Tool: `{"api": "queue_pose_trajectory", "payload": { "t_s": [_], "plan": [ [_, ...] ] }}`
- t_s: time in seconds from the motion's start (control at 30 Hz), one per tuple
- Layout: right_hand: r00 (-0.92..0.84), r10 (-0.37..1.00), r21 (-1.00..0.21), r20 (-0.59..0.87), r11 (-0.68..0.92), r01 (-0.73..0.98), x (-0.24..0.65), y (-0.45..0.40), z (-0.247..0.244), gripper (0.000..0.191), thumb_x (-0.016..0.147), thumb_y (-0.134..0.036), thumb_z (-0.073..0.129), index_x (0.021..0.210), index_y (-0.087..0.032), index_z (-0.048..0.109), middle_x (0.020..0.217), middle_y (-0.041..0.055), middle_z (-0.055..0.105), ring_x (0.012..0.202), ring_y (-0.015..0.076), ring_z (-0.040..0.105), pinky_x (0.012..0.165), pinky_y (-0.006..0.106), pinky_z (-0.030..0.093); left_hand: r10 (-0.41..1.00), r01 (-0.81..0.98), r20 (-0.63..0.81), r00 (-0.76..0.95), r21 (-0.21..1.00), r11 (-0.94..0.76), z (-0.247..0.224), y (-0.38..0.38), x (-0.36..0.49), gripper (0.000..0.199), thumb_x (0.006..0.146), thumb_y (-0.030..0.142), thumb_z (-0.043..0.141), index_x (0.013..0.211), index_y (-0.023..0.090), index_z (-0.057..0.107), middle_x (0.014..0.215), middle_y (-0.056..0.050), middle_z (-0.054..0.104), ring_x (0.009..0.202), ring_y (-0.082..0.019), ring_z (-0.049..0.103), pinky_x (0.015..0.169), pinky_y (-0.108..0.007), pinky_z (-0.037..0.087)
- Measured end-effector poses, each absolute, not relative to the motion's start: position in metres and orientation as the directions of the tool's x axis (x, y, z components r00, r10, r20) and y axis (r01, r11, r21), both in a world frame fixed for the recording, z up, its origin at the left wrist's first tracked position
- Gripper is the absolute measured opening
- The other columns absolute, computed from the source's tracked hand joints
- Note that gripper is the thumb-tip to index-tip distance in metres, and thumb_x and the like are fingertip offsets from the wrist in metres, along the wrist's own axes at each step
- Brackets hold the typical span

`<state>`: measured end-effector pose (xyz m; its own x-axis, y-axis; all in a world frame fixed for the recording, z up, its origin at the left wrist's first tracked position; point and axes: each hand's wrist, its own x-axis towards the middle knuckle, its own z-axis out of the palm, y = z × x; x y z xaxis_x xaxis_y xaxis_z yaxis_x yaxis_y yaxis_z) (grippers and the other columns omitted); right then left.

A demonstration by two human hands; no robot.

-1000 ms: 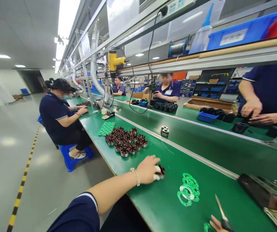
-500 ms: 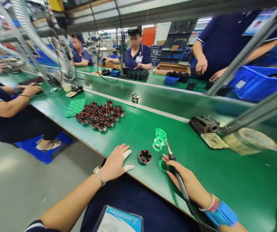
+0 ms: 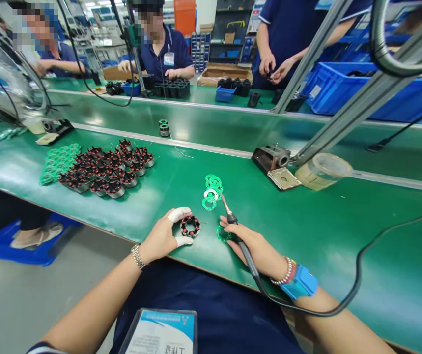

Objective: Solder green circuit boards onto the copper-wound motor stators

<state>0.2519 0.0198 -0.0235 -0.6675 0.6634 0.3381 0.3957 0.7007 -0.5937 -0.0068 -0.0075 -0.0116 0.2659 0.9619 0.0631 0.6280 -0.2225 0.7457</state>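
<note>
Head view: the left hand (image 3: 162,237) has closed in on a wound motor stator (image 3: 190,226) on the green counter (image 3: 306,246), its taped fingers (image 3: 177,214) spread apart on either side, possibly touching it but not clearly gripping. Just right of the stator, the right hand (image 3: 253,248) pinches a soldering iron (image 3: 233,220) above a green insulator ring (image 3: 223,234).

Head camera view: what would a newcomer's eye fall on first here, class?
A block of red-and-black motor stators sits left of centre on the green workbench. At bottom centre, the right hand grips a soldering iron, and the left hand, with white finger cots, rests beside a single stator.
</note>
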Motion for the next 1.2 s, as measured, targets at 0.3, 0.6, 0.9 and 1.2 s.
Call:
{"api": "queue_pose_trajectory", "payload": {
  "t_s": [0.3, 0.6, 0.9, 1.2],
  "plan": [
    [-0.663, 0.672, -0.603, 0.329, 0.690, 0.400, 0.251, 0.018, -0.019, 0.025, 0.083, -0.015, 0.046, 0.106, -0.021, 0.047, 0.121, 0.0115, 0.056, 0.111, 0.0188, 0.055, 0.091, 0.034, 0.048, 0.971, 0.711, 0.069, 0.229, 0.669, -0.216, -0.008, -0.011, -0.001, 0.055, 0.066, 0.032, 0.069, 0.115, 0.020, 0.047, 0.127, -0.011, 0.051, 0.124, -0.028, 0.038, 0.103, -0.051, 0.027],
    [-0.525, 0.757, -0.664, 0.389, 0.626, 0.409, 0.240, 0.004, -0.007, 0.019, 0.081, -0.019, 0.052, 0.100, -0.023, 0.049, 0.090, 0.0050, 0.066, 0.080, 0.0151, 0.065, 0.073, 0.025, 0.053, 0.967, 0.571, 0.055, 0.249, 0.798, -0.193, 0.002, -0.029, 0.016, 0.048, 0.065, 0.026, 0.067, 0.109, 0.019, 0.050, 0.110, -0.007, 0.059, 0.101, -0.023, 0.057, 0.090, -0.039, 0.046],
    [-0.456, 0.774, -0.682, 0.439, 0.618, 0.392, 0.231, 0.000, -0.004, 0.016, 0.082, -0.014, 0.048, 0.095, -0.023, 0.049, 0.073, -0.0001, 0.061, 0.062, 0.0107, 0.061, 0.063, 0.019, 0.050, 0.921, 0.551, 0.142, 0.363, 0.764, -0.335, 0.006, -0.027, 0.027, 0.044, 0.067, 0.019, 0.064, 0.109, 0.020, 0.050, 0.101, -0.006, 0.057, 0.089, -0.019, 0.058, 0.080, -0.033, 0.049],
    [-0.435, 0.804, -0.672, 0.405, 0.584, 0.455, 0.251, 0.005, 0.000, 0.007, 0.083, -0.019, 0.049, 0.086, -0.020, 0.055, 0.074, 0.0026, 0.064, 0.065, 0.0131, 0.061, 0.063, 0.022, 0.050, 0.920, 0.517, 0.153, 0.362, 0.788, -0.335, 0.001, -0.017, 0.026, 0.045, 0.066, 0.010, 0.058, 0.110, 0.020, 0.052, 0.101, -0.006, 0.050, 0.088, -0.016, 0.055, 0.078, -0.030, 0.049]
  ]
}}
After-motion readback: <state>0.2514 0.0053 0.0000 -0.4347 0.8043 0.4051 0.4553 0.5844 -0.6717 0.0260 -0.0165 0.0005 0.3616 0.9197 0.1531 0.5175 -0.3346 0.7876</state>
